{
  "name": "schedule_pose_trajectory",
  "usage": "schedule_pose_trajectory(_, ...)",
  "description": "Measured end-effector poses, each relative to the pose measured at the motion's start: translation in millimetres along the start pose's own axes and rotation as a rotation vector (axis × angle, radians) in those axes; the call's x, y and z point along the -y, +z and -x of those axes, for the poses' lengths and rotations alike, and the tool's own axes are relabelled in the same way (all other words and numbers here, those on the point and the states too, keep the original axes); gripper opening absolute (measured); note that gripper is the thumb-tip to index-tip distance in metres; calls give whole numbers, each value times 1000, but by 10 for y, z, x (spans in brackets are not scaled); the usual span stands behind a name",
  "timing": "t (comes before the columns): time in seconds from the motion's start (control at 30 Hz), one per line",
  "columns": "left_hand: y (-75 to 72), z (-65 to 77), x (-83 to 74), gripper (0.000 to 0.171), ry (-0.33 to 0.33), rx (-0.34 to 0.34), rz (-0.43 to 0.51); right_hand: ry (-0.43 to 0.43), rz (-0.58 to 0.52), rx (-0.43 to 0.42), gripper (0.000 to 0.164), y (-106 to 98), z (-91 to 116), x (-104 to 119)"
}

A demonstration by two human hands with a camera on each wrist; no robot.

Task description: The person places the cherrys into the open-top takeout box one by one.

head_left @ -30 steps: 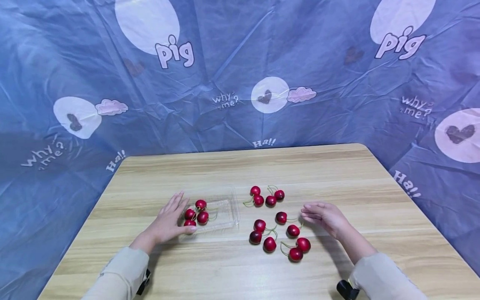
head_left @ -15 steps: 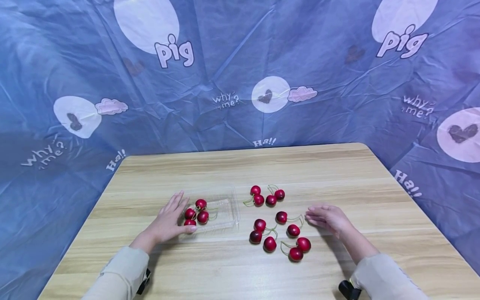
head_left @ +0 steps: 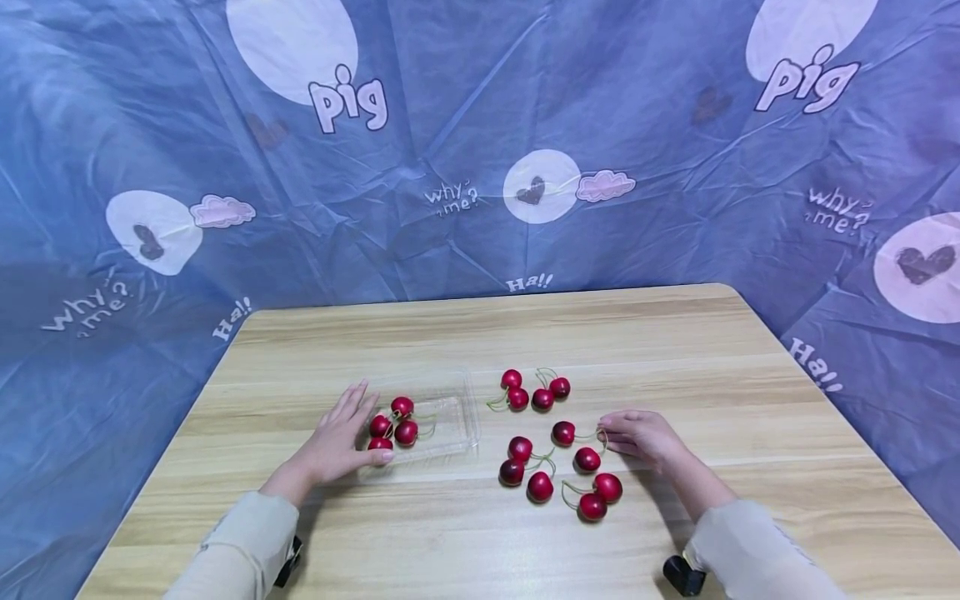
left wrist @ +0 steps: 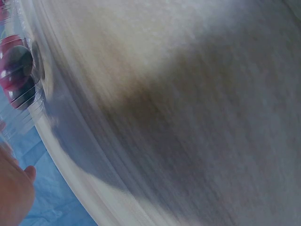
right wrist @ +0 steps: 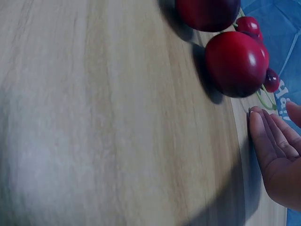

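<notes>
My left hand (head_left: 337,446) rests at the left end of a clear plastic box (head_left: 456,425), fingers spread along its side and thumb at the near edge. Several cherries (head_left: 406,433) with stems lie in the box's left part, close to that hand. In the left wrist view, the left hand (left wrist: 14,188) shows only in part, below two blurred cherries (left wrist: 16,66). My right hand (head_left: 641,437) is low over the table, its fingertips right at the stems of two cherries (head_left: 587,459). In the right wrist view, the right hand (right wrist: 277,146) has straight fingers and a thumb held apart.
More loose cherries lie right of the box: a far group (head_left: 517,399), a near-left group (head_left: 539,487) and a near pair (head_left: 592,507). They are on a wooden table (head_left: 420,542). A blue printed cloth (head_left: 420,250) hangs behind and beside the table.
My right hand first drew back slightly to the right, then came left again to the cherry stems. The left hand, the box and the cherries stayed in place.
</notes>
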State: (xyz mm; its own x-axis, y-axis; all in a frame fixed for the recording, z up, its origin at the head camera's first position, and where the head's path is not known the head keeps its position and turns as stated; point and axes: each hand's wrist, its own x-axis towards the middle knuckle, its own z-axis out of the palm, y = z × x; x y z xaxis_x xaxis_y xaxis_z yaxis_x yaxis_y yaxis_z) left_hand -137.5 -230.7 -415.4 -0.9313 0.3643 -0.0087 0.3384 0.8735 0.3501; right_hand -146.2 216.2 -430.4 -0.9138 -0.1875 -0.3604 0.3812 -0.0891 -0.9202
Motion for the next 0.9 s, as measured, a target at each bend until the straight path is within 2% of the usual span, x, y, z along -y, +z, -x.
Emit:
schedule_pose_trajectory(0.3, 12, 11, -5, 93, 13, -29, -2, 27, 39, 12, 10, 63, -34, 5)
schedule_pose_trajectory(0.9, 20, 6, -11, 91, 2, -18, 1, 6, -34, 23, 11, 33, -18, 31)
